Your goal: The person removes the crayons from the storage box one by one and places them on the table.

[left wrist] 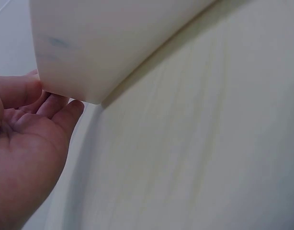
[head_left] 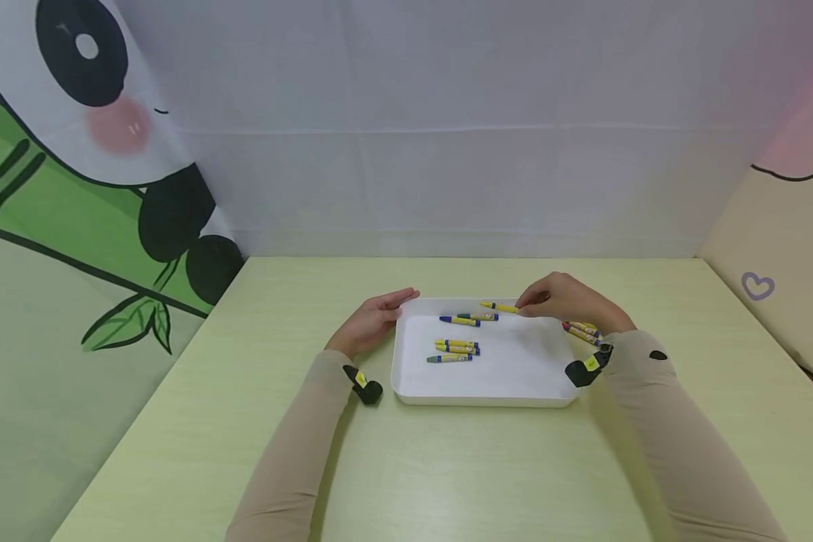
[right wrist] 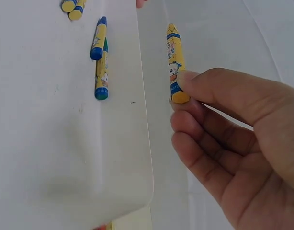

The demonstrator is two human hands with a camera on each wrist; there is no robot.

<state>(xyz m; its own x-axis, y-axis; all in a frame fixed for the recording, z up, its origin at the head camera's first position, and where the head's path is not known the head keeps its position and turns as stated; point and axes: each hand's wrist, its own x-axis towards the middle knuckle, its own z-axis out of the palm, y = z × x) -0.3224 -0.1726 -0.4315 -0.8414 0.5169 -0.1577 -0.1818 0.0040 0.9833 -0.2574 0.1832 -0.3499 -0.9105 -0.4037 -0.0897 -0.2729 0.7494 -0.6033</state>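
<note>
My right hand pinches a yellow crayon w/ thumb & fingers over the white tray's far edge, left hand, fingers relaxed, touching its corner.

From my screen I see a pale green table enclosed by a white cloth backdrop, a panda-and-bamboo print hanging on the left and a beige panel with a small purple heart on the right.
</note>
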